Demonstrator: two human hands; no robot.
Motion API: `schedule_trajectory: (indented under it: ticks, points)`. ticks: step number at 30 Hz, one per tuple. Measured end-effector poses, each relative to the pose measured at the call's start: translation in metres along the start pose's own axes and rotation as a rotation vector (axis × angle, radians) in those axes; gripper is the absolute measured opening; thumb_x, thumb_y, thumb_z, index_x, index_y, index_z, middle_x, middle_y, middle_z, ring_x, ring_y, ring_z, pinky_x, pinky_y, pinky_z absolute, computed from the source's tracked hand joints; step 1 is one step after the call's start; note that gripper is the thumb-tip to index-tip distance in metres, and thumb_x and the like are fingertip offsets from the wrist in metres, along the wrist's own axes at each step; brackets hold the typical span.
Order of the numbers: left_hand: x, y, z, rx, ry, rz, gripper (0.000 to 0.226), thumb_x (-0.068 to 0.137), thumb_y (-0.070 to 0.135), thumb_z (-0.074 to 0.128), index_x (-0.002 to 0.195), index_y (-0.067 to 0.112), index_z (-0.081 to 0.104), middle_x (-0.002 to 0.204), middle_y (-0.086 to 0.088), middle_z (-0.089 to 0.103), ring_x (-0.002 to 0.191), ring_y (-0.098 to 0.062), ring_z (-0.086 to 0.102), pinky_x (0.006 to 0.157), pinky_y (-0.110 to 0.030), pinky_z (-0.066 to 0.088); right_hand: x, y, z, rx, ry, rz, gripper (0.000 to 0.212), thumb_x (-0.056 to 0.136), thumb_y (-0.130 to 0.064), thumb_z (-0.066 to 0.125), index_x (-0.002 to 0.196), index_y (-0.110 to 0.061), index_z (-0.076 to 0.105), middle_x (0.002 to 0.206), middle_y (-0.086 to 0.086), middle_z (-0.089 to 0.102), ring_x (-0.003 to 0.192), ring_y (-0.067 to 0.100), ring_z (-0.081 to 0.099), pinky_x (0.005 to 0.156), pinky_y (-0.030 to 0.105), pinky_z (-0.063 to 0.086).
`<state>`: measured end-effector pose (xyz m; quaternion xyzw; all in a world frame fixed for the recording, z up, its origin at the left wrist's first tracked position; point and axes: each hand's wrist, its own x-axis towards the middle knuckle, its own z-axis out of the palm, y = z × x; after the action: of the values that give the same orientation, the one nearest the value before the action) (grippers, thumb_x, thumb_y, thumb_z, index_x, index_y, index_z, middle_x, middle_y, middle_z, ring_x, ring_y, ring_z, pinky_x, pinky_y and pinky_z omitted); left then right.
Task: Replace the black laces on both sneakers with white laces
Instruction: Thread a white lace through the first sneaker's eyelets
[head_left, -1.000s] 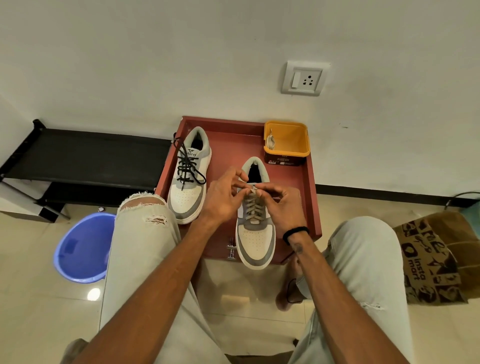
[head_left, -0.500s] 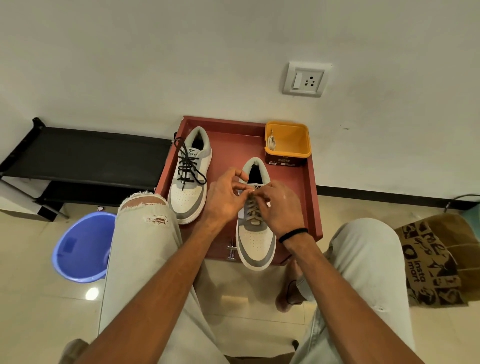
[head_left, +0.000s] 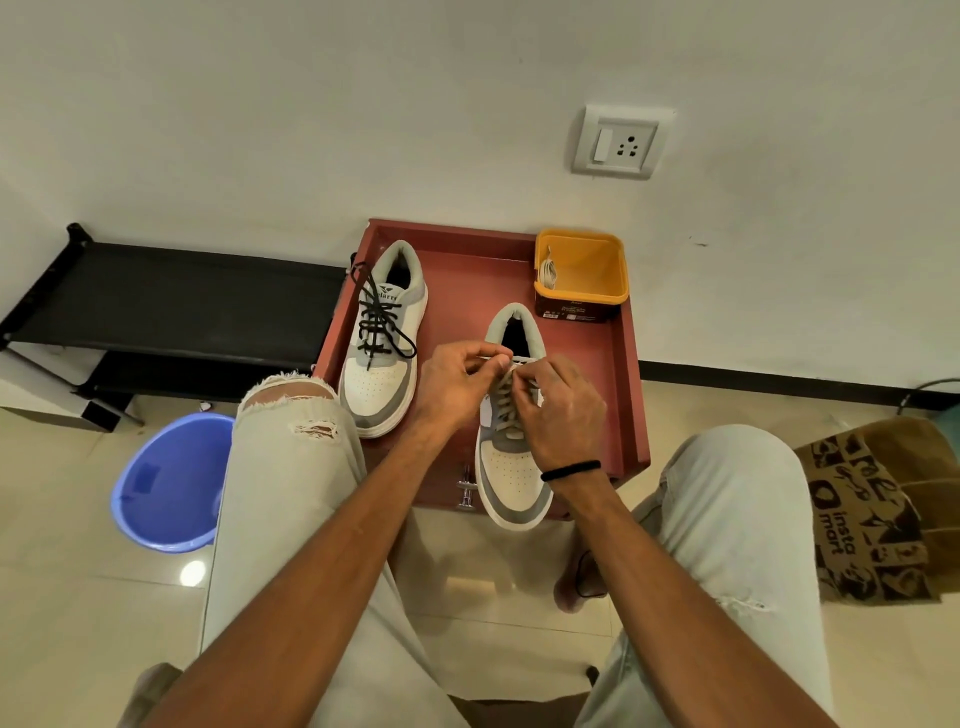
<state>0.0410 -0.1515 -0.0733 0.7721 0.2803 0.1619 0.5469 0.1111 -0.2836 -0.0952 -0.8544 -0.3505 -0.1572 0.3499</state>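
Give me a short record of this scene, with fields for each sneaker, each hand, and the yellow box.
left sneaker: black laces, untouched
right sneaker: white lace threaded
left hand: pinches the white lace near the top eyelets
right hand: pinches the same lace
yellow box: holds another white lace
surface: red tray

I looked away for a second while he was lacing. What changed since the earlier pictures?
Little: the right hand slid in over the laced sneaker, closing on the left hand; both keep pinching the white lace at the top eyelets. The black-laced sneaker and orange tub stayed put.
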Motion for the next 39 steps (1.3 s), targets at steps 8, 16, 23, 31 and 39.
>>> schedule_trajectory:
  ticks: [8,16,23,31,39]
  points:
    - [0.003,0.010,-0.004,-0.330,-0.102,-0.280,0.027,0.089,0.008,0.077,0.115,0.004,0.075,0.084,-0.003,0.074,0.060,0.006,0.065,0.057,-0.009,0.048,-0.003,0.004,-0.007,0.059,-0.019,-0.045,0.011,0.089,-0.016,0.078,0.100,-0.014,0.076,0.097,0.002,0.075,0.089,0.018,0.067,0.074,0.031,0.056]
    - [-0.002,0.014,0.003,-0.403,0.094,-0.367,0.036,0.079,0.004,0.084,0.113,0.006,0.071,0.088,0.000,0.070,0.050,0.012,0.059,0.048,-0.007,0.043,-0.007,0.000,-0.008,0.151,-0.007,0.114,0.008,0.086,-0.013,0.078,0.092,-0.011,0.073,0.108,0.003,0.061,0.102,0.020,0.050,0.084,0.027,0.047]
    - [-0.007,0.010,0.007,-0.262,0.215,-0.280,0.047,0.083,0.018,0.083,0.118,0.023,0.054,0.092,0.003,0.076,0.082,-0.005,0.069,0.066,-0.019,0.046,-0.013,0.005,-0.020,0.182,-0.119,0.264,0.008,0.088,-0.022,0.078,0.089,-0.019,0.070,0.107,-0.010,0.048,0.105,0.008,0.038,0.089,0.027,0.039]
    - [-0.009,-0.003,0.017,-0.246,0.293,-0.177,0.048,0.091,0.007,0.072,0.121,0.019,0.037,0.091,-0.005,0.072,0.077,-0.006,0.067,0.065,-0.011,0.047,-0.018,0.010,-0.023,0.171,-0.191,0.409,0.009,0.090,-0.026,0.075,0.089,-0.019,0.070,0.106,-0.008,0.047,0.103,0.014,0.041,0.085,0.033,0.045]
    - [0.000,-0.008,0.012,-0.279,0.364,-0.248,0.047,0.090,-0.002,0.069,0.114,0.017,0.034,0.094,-0.010,0.070,0.071,-0.005,0.062,0.056,-0.006,0.045,-0.013,0.016,-0.029,0.301,-0.192,0.500,0.014,0.088,-0.024,0.079,0.081,-0.020,0.068,0.107,-0.001,0.053,0.095,0.015,0.058,0.080,0.027,0.055]
